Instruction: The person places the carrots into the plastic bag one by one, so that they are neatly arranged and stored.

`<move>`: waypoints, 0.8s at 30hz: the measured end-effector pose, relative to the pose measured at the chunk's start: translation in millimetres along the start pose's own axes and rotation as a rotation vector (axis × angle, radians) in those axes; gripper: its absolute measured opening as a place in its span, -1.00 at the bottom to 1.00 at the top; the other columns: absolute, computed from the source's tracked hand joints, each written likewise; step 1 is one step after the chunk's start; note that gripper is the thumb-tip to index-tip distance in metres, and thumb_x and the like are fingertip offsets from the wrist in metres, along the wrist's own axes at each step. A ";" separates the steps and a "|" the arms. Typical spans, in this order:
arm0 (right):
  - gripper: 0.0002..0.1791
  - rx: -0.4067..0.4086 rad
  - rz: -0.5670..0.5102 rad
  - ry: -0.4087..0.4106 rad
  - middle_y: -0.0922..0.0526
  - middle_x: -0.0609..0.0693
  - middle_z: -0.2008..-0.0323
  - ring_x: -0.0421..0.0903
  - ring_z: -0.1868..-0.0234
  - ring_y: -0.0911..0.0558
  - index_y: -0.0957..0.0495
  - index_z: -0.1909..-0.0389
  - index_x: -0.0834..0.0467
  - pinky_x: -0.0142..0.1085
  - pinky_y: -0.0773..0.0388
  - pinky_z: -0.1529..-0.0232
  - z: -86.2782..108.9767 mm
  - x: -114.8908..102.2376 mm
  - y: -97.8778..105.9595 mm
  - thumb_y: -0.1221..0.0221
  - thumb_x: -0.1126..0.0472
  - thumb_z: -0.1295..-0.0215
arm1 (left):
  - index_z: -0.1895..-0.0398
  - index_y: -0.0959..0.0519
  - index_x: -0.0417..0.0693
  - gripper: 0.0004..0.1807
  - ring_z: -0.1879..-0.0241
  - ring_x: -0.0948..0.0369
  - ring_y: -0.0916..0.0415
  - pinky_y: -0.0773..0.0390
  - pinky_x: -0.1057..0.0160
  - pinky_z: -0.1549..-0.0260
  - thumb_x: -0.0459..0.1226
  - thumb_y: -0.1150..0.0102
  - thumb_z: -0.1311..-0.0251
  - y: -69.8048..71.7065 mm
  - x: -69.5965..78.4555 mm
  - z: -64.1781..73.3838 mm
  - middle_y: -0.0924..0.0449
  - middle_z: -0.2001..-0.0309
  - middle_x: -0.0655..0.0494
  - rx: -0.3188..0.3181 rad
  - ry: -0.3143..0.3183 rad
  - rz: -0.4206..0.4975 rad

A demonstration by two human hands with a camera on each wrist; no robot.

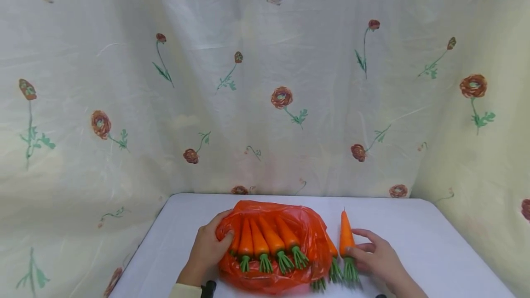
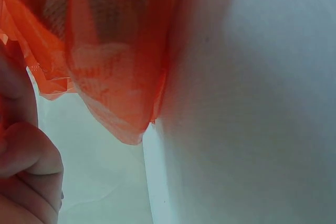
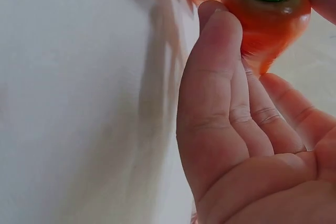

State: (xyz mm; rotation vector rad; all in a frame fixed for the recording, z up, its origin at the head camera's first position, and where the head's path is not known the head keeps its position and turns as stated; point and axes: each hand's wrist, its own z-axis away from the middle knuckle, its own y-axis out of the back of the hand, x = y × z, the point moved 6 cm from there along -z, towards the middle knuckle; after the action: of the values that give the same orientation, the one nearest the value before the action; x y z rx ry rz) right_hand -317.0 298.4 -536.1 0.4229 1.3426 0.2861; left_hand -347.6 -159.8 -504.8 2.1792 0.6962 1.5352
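Note:
A red plastic bag (image 1: 318, 233) lies spread on the table with several orange carrots (image 1: 260, 243) in it, their green tops towards me. My left hand (image 1: 209, 245) grips the bag's left edge, thumb inside. In the left wrist view, thin red plastic (image 2: 115, 77) hangs beside the curled fingers (image 2: 29, 153). To the right of the bag, my right hand (image 1: 381, 259) holds a single carrot (image 1: 346, 233), its tip pointing away. The right wrist view shows thumb and fingers (image 3: 210, 93) pinching this carrot (image 3: 270, 27) near its green crown.
Another carrot (image 1: 332, 249) lies at the bag's right edge, partly hidden, with a second green top (image 1: 318, 284) in front of it. The white table (image 1: 426, 238) reaches back to a flower-patterned curtain (image 1: 323, 128), which also hangs on both sides.

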 end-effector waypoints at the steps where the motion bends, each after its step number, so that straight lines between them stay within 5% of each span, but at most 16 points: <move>1: -0.02 -0.004 -0.011 0.002 -0.75 0.12 0.07 0.00 0.24 -0.74 -0.40 -0.47 0.16 -0.11 -0.79 0.19 1.1 -1.6 -0.3 -0.55 -0.17 -0.11 | -0.44 -0.52 0.22 -0.39 -0.04 0.11 -0.67 -0.65 -0.17 -0.13 -0.24 -0.36 -0.32 0.0 -0.2 -0.3 -0.72 -0.13 0.14 -0.001 -0.004 0.004; 17: -0.07 -0.058 -0.071 0.036 -0.72 0.19 -0.06 0.04 0.10 -0.76 -0.33 -0.53 0.14 -0.05 -0.78 0.11 11.7 -20.3 10.9 -0.51 -0.08 -0.23 | -0.42 -0.54 0.20 -0.43 -0.02 0.15 -0.67 -0.66 -0.14 -0.12 -0.23 -0.34 -0.34 -1.8 -0.4 -1.2 -0.72 -0.12 0.15 -0.006 -0.021 0.034; 24: -0.08 -0.126 -0.074 0.106 -0.71 0.19 -0.08 0.07 0.08 -0.76 -0.28 -0.57 0.14 -0.03 -0.78 0.10 23.6 -45.3 17.4 -0.49 -0.01 -0.28 | -0.41 -0.54 0.21 -0.44 -0.04 0.13 -0.67 -0.65 -0.17 -0.13 -0.22 -0.34 -0.34 0.7 -0.3 -1.2 -0.72 -0.12 0.15 0.003 -0.011 0.024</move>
State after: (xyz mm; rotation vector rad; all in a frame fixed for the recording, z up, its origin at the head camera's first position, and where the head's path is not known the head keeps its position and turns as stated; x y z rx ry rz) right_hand -302.7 291.1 -484.6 0.2550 1.4314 0.3337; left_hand -348.6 -160.5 -504.3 2.2043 0.6717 1.5345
